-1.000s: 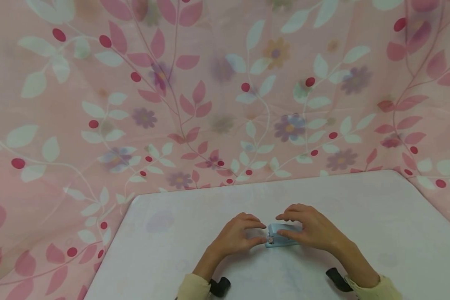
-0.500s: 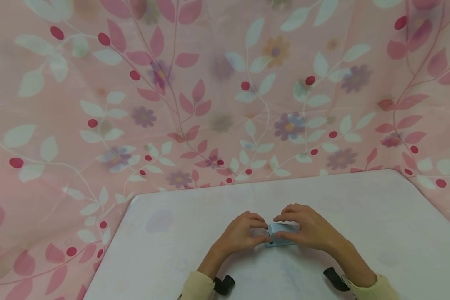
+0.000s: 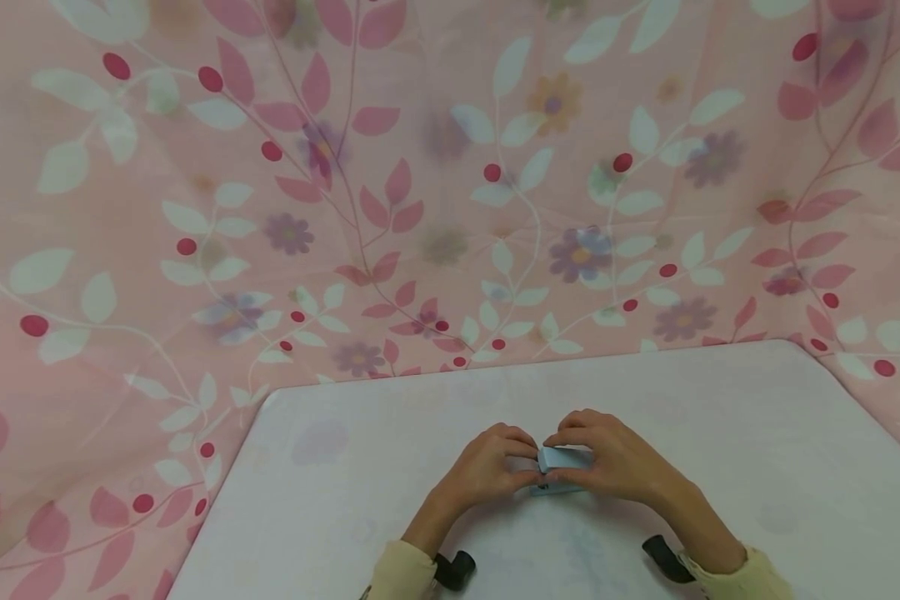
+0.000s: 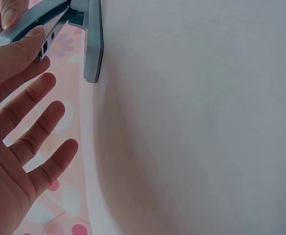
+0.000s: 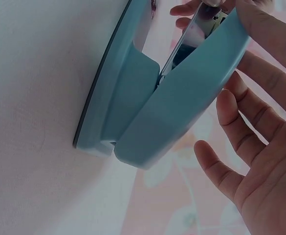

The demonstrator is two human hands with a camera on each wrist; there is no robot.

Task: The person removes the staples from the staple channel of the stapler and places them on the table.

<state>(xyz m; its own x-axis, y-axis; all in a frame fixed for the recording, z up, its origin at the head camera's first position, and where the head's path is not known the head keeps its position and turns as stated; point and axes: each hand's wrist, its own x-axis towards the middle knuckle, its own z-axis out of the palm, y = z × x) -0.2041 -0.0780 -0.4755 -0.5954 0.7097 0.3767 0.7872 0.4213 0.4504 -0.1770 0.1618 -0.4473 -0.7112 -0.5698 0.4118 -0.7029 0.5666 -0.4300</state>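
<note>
A light blue stapler (image 3: 566, 457) sits on the white table, its upper arm swung up from its base (image 4: 94, 49). In the right wrist view the metal magazine (image 5: 189, 41) shows between arm and base. My left hand (image 3: 483, 468) pinches the front end of the raised part with thumb and index finger; its other fingers are spread in the left wrist view. From the other side, my right hand (image 3: 617, 460) holds the upper arm (image 5: 191, 98) near its front, thumb on one side and index finger on the other. Its remaining fingers curve loosely beside the arm.
The white-covered table (image 3: 390, 425) ends at a pink floral cloth (image 3: 450, 233) hanging behind it. Black wrist mounts (image 3: 456, 570) sit below the light sleeves (image 3: 403, 573) of both arms.
My left hand has moved right, from just off the stapler's front to pinching it. My right hand has slid slightly left along the stapler, and the upper arm has lifted.
</note>
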